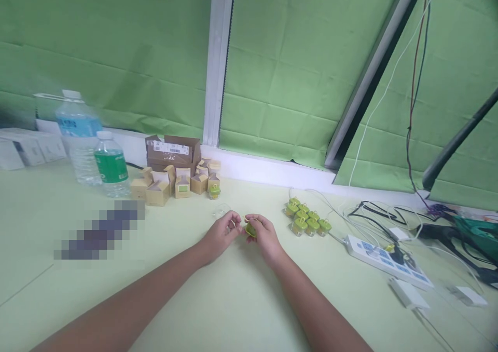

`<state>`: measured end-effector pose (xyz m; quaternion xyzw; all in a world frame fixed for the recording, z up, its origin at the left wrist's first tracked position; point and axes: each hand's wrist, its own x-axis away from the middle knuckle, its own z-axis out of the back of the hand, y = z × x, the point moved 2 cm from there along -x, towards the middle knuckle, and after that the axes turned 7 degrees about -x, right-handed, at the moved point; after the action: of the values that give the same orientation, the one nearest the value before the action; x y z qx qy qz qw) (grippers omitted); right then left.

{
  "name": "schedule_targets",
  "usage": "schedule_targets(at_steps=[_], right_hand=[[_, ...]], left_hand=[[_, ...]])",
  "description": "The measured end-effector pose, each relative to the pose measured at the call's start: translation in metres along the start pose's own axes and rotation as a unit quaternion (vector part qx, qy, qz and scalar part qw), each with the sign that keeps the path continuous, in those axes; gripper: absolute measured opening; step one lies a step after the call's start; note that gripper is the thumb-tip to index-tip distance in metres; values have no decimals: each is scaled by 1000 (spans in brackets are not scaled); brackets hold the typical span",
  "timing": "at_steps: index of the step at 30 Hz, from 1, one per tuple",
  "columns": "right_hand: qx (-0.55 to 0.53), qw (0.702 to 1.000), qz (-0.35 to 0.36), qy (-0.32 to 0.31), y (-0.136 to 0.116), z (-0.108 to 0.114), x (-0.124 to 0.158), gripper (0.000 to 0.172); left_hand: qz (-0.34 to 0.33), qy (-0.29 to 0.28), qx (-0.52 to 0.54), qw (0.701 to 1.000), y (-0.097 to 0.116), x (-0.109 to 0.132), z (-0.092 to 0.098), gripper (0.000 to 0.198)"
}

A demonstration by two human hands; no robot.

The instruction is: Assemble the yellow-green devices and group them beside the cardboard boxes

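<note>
Above the middle of the table, my right hand (pixel 263 233) is closed around a small green lid (pixel 251 230) with a thin yellow loop. My left hand (pixel 223 233) is at its left side, thumb and fingers pinched together close to the lid; whatever sits between those fingertips is too small to make out. Just behind my left hand lies a clear cup (pixel 221 211), partly covered by the fingers. Off to the right, several small clear jars (pixel 312 226) with green lids and yellow loops stand grouped together. Another green-lidded jar (pixel 213 191) stands by the cardboard boxes.
Several small opened cardboard boxes (pixel 158 192) stand in front of a larger brown carton (pixel 171 157). Left of them are a large water bottle (pixel 83 149) and a smaller green-labelled bottle (pixel 112 165). A white power strip (pixel 385 261) with tangled cables lies at right.
</note>
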<state>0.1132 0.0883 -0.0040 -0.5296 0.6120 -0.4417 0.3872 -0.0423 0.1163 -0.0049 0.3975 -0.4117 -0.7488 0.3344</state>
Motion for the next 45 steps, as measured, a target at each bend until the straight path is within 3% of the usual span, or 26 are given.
schedule_targets(at_steps=[5,15,25,28,32,35,40,45], right_hand=[[41,997,70,15,2,1,0,35],[69,990,123,5,18,-8,6,35],[75,979,149,115,-7,13,-2,36],[71,982,156,77,-3,10,-2,37],[158,969,190,13,1,0,6,30],[210,951,225,14,-3,-3,12,20],[222,947,228,39,-10,-4,16,15],[267,939,215,8,-13,-4,16,16]], left_hand=[[-58,-32,-112,991,10,8,-10,38],[-55,18,-144,988,20,7,-12,26],[-6,9,-120,993,7,5,-7,23],[-11,-7,-123,992,4,4,-7,23],[-38,-31,-128,991,10,4,-8,25],[-56,-42,-136,988,14,5,-9,27],[-52,-57,-150,986,12,6,-9,21],[-40,-57,-138,988,11,4,-9,17]])
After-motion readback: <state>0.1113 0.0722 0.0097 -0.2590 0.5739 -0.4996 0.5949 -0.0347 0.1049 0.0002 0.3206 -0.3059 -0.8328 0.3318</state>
